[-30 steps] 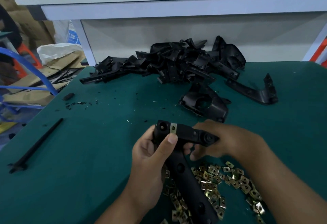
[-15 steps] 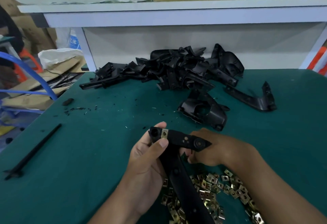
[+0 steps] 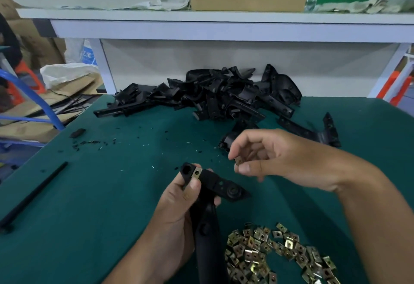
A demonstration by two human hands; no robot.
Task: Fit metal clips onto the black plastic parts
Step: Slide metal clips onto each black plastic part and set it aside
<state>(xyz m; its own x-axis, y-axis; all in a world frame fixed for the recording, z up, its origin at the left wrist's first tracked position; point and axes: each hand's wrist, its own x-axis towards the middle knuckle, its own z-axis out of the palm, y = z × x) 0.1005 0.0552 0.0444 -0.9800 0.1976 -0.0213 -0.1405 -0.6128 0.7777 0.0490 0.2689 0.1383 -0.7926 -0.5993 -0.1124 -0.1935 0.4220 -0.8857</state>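
My left hand (image 3: 177, 212) grips a long black plastic part (image 3: 208, 234) above the green table, thumb pressed just below a brass metal clip (image 3: 197, 173) seated near its top end. My right hand (image 3: 268, 156) is raised to the right of the part and pinches a second small metal clip (image 3: 239, 161) between thumb and forefinger, apart from the part. A heap of loose brass clips (image 3: 275, 254) lies on the table at the lower right. A pile of black plastic parts (image 3: 212, 97) sits at the back of the table.
A thin black rod (image 3: 33, 196) lies at the table's left edge. Black scraps (image 3: 89, 142) and a small black piece (image 3: 77, 133) dot the mat. A white shelf (image 3: 224, 26) with a cardboard box overhangs the back. A single black bracket (image 3: 313, 131) lies at right.
My right hand has let go of the black part's right end and lifted up and right, now pinching a loose clip. The left hand keeps its grip on the part.
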